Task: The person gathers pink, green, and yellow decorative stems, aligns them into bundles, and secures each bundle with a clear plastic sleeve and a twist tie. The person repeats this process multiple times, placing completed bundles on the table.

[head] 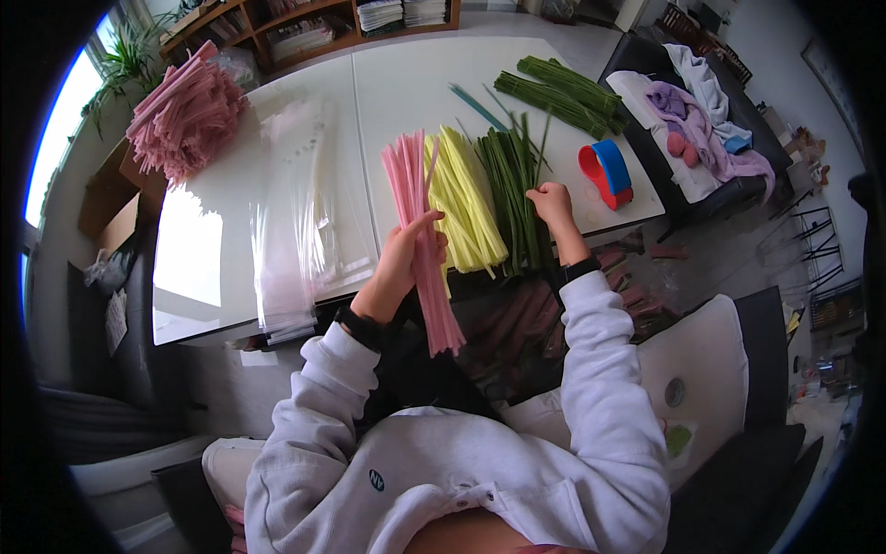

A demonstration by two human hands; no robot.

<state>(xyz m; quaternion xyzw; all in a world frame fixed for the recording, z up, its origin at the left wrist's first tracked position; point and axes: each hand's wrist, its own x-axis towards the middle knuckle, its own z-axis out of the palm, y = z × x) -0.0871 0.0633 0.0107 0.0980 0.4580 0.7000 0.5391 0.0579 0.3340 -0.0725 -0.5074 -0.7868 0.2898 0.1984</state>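
My left hand [408,256] is closed around a bundle of pink pipe cleaners [437,311], held over the table's near edge. Beside it lies a pile of yellow pipe cleaners [467,208], and right of that a pile of dark green ones [509,201]. My right hand [552,202] pinches a green pipe cleaner [544,149] at the right side of the green pile, thumb and finger together. A red and blue tape dispenser or similar round holder [607,173] stands right of my right hand.
Clear plastic sleeves [297,228] lie on the white table [415,69]. A large pink heap [183,114] is at the far left corner, green bundles [561,93] at the far right. A black sofa holding clothes [692,118] stands beyond the right edge; a shelf [311,34] stands behind.
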